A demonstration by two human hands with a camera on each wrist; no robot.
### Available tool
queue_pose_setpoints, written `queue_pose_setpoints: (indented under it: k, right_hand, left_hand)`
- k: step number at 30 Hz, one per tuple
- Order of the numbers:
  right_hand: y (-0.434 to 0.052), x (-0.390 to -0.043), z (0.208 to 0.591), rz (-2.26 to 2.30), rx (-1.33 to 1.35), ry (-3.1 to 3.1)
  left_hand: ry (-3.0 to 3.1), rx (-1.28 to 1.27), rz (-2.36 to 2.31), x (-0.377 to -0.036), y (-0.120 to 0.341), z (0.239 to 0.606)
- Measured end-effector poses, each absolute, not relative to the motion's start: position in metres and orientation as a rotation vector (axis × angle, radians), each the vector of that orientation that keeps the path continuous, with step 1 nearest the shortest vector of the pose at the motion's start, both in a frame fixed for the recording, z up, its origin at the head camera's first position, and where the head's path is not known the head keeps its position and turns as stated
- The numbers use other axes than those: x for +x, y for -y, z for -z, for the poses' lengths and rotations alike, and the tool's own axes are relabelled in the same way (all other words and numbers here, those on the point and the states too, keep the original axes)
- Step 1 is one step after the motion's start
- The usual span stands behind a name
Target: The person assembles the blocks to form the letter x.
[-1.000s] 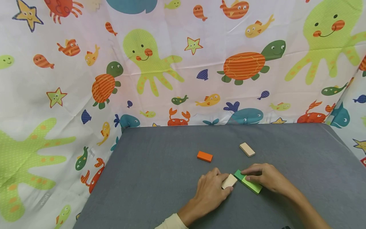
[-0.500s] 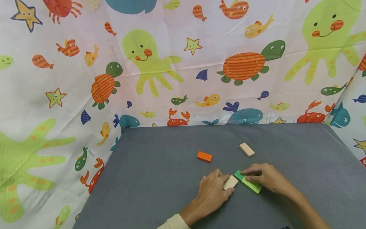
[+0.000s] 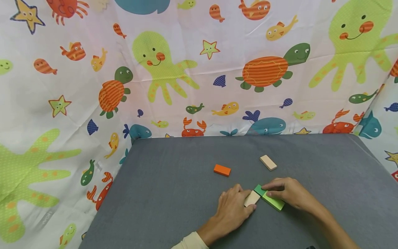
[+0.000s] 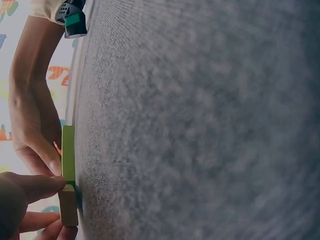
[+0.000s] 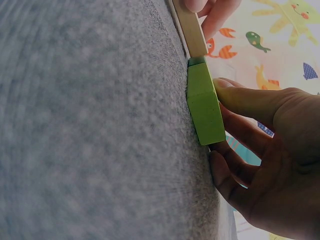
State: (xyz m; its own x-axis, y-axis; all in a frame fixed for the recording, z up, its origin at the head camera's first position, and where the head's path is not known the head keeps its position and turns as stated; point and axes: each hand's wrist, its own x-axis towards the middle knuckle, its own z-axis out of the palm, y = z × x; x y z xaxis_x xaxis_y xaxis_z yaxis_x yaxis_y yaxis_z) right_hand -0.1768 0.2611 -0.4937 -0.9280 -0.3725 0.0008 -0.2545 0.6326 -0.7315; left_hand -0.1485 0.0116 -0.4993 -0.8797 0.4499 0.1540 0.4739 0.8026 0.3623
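My left hand (image 3: pixel 231 206) pinches a cream wooden block (image 3: pixel 252 198) between thumb and fingers, flat on the grey cloth. One end of this block meets the dark green block (image 3: pixel 258 190), with no clear gap in the head view. A light green block (image 3: pixel 273 201) lies in line with the dark green one, end to end. My right hand (image 3: pixel 289 193) holds the light green block (image 5: pixel 207 107) with thumb and fingers, and its index fingertip reaches the dark green block. In the left wrist view, the cream block (image 4: pixel 68 207) sits beside the green ones.
An orange block (image 3: pixel 222 170) lies on the grey cloth (image 3: pixel 174 180) beyond my left hand. Another cream block (image 3: pixel 268 162) lies beyond my right hand. A curtain (image 3: pixel 202 86) printed with sea animals borders the table at the back and sides.
My left hand has slid the cream block slightly right, up to the dark green block. The right hand and the green blocks have stayed nearly still.
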Motion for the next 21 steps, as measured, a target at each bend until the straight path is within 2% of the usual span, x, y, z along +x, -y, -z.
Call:
queue_pose_setpoints:
  k: [21]
  right_hand:
    - [-0.2600, -0.1756, 0.4934, 1.167, -0.479, -2.696]
  left_hand:
    - [2.975, -0.769, 0.569, -0.1496, -0.0177, 0.5006]
